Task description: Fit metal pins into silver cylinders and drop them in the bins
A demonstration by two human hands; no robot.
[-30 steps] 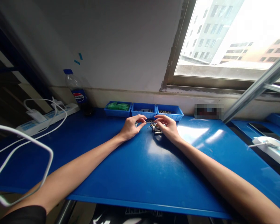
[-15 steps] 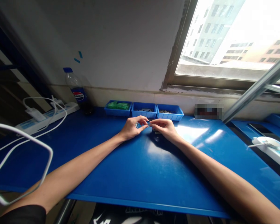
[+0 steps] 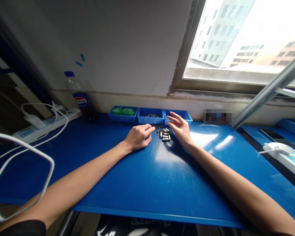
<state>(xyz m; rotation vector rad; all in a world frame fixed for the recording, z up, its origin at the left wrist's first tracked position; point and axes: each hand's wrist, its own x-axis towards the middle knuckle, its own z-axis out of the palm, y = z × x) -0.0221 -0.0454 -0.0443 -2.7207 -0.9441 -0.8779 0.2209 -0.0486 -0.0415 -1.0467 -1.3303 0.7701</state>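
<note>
My left hand (image 3: pixel 138 137) is palm-down on the table, just left of a small pile of metal parts. Its fingers curl inward, and what lies under them is hidden. The pile holds short silver cylinders (image 3: pixel 165 135) and thin, screw-like pins (image 3: pixel 158 127), several of each. My right hand (image 3: pixel 180 127) is raised with its fingers spread, in front of the right-hand blue bin (image 3: pixel 186 116). Nothing shows between those fingers, and they partly cover the bin.
Beside that bin stand a middle blue bin (image 3: pixel 150 120) with metal pieces and a left one (image 3: pixel 123 118) with green material. A cola bottle (image 3: pixel 81 100) and power strip (image 3: pixel 24 132) stand left. White cable (image 3: pixel 51 157) loops over my left forearm. Another strip (image 3: pixel 288 157) is right.
My hands have parted from fingertip contact over the pile. The right one has opened and risen toward the right bin; the left has turned palm-down. The pile is now uncovered.
</note>
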